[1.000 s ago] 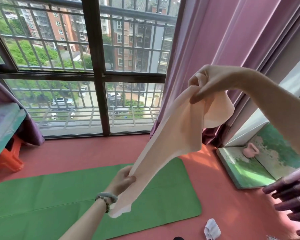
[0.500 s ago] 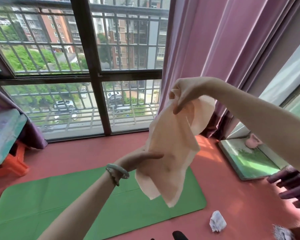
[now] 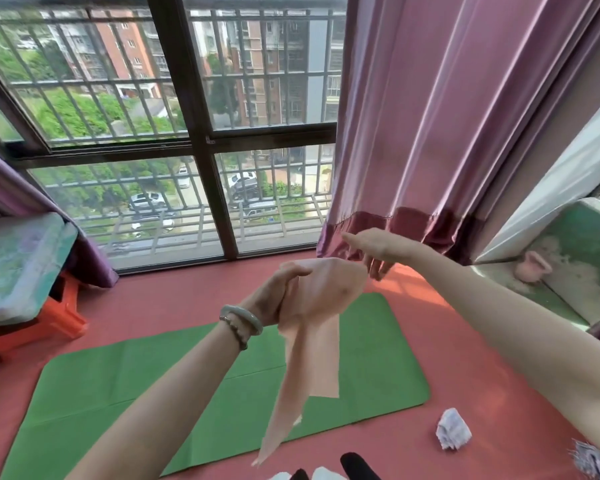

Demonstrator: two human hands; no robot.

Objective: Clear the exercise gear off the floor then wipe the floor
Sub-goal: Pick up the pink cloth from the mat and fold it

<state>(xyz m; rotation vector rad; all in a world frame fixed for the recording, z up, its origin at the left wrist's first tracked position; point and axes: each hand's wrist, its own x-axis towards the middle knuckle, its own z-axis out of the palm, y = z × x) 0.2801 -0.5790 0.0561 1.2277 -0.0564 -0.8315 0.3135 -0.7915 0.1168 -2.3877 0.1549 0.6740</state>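
Note:
A thin peach resistance band is draped over and around my left hand, and its two loose tails hang down over the green exercise mat. My left thumb lies on the band's top edge; the fingers are hidden under it. My right hand hovers just above and to the right of the band, fingers hanging loosely at its upper corner with nothing clearly gripped. A small pink kettlebell sits on the green ledge at the right.
A crumpled white cloth lies on the red floor right of the mat, and another scrap sits at the bottom right. An orange stool carries a board at the left. Purple curtains flank the barred window.
My right hand has come down from holding the band's top end and let it go. The band now lies gathered over my left hand instead of stretched between both hands.

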